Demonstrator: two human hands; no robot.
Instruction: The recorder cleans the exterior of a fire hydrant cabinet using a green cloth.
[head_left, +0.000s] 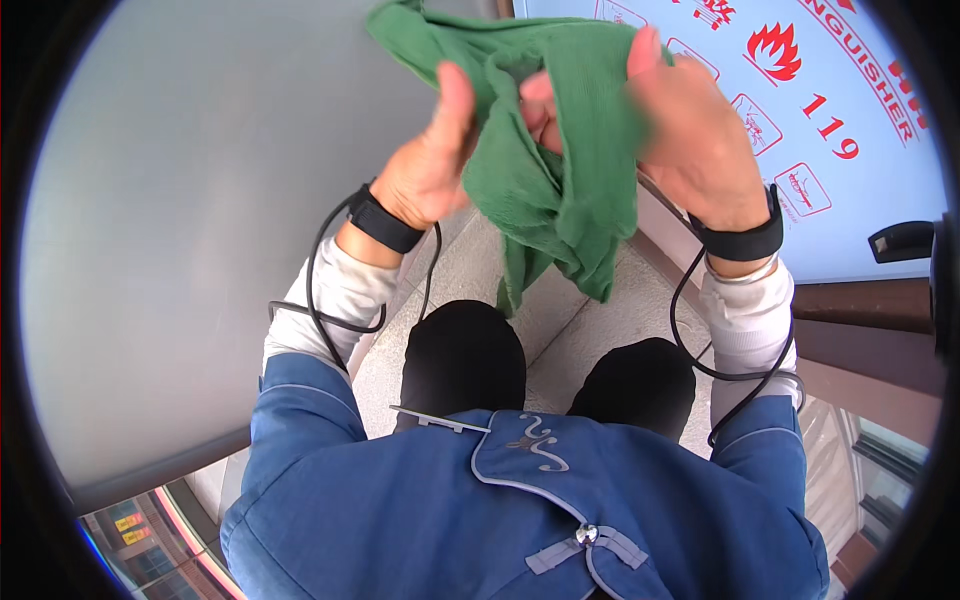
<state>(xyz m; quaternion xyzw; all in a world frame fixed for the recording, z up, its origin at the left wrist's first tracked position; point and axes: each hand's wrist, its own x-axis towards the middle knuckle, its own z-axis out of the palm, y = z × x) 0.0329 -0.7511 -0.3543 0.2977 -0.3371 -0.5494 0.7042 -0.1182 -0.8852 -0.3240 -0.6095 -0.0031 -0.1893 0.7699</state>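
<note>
A green cloth (592, 150), folded and crumpled, hangs between my hands in the upper middle, with its lower end dangling above the floor. My left hand (435, 150) is at its left side, thumb raised, and its fingers pass behind the fabric; some fingertips show through a gap in the folds. On the right, my right hand (694, 135) holds the cloth's edge, partly blurred. Black straps with cables circle both wrists.
A smooth grey panel (187, 225) stands close on the left. At the right is a light-blue fire extinguisher cabinet front (847, 217) with red print and a black handle (904, 241). Pale floor tiles (555, 315) lie below, around my black-trousered knees.
</note>
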